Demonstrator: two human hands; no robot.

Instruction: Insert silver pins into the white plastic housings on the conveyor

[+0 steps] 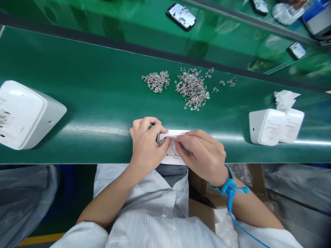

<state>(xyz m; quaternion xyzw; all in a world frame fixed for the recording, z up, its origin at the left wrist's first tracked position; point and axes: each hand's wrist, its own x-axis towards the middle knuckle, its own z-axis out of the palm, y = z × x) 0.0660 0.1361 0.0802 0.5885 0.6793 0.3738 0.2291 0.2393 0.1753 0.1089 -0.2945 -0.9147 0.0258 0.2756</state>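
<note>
A white plastic housing (172, 159) lies at the table's front edge, between my two hands, which cover much of it. My left hand (147, 146) grips its left side, with thumb and forefinger near small dark details on its face. My right hand (204, 153) is closed in a pinch over the same face, its fingertips close to my left thumb. Whatever the right fingertips hold is too small or hidden to make out. Beyond the hands lie two heaps of small clear plastic pieces, a smaller heap (156, 82) and a larger heap (192, 89).
A white device (33, 117) stands at left. Two white devices (270, 127) sit at right beside crumpled white paper (286, 99). Behind a dark rail, a green conveyor (144, 31) carries an open black-and-white unit (181, 16). A blue wrist strap (229, 186) trails its cord from my right wrist.
</note>
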